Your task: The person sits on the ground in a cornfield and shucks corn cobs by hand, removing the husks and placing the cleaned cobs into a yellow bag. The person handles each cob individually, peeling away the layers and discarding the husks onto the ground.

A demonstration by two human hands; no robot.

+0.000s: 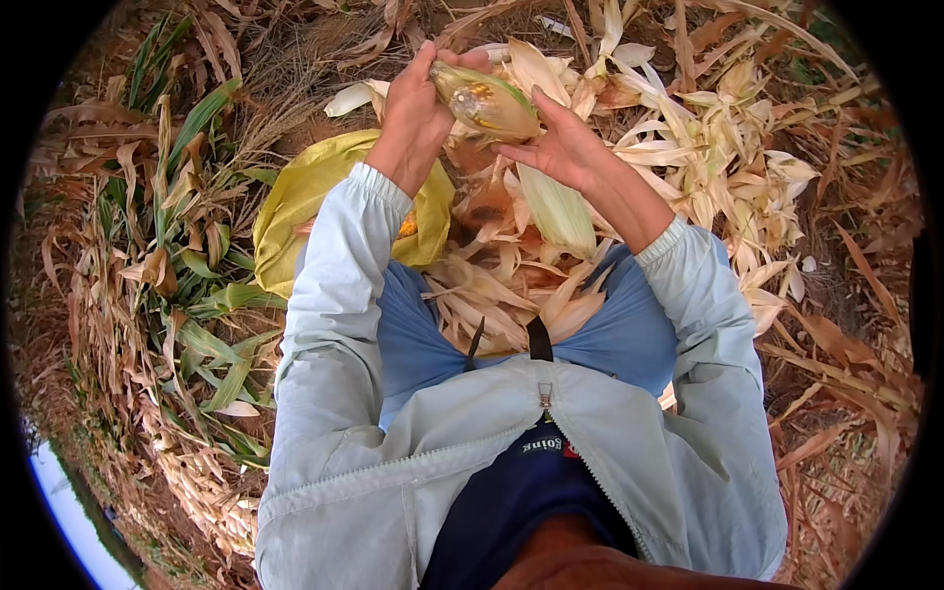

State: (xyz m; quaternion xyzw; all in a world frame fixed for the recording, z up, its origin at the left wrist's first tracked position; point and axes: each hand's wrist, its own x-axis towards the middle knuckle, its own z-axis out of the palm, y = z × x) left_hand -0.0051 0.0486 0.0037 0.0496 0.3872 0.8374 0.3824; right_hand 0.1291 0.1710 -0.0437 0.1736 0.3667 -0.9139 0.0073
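An ear of corn in its husk point(485, 103) is held up in front of me, with yellow kernels and a greyish patch showing through a torn or thin part. My left hand point(422, 103) grips its left end, fingers behind it. At the other end my right hand point(557, 140) has thumb and fingers spread around the tip; contact there is hard to tell. Below my right hand a pale green husk point(558, 214) lies on the husk pile; whether it holds an ear I cannot tell. A yellow woven sack point(295, 206), partly behind my left forearm, has orange-yellow corn point(408, 224) inside.
Loose dry husks point(501, 295) cover the ground between my legs. More pale husks point(708, 162) are heaped to the right. Green and dry corn stalks and leaves point(214, 295) lie at the left, beyond the sack. Paler husks or ears point(206, 487) are piled at the lower left.
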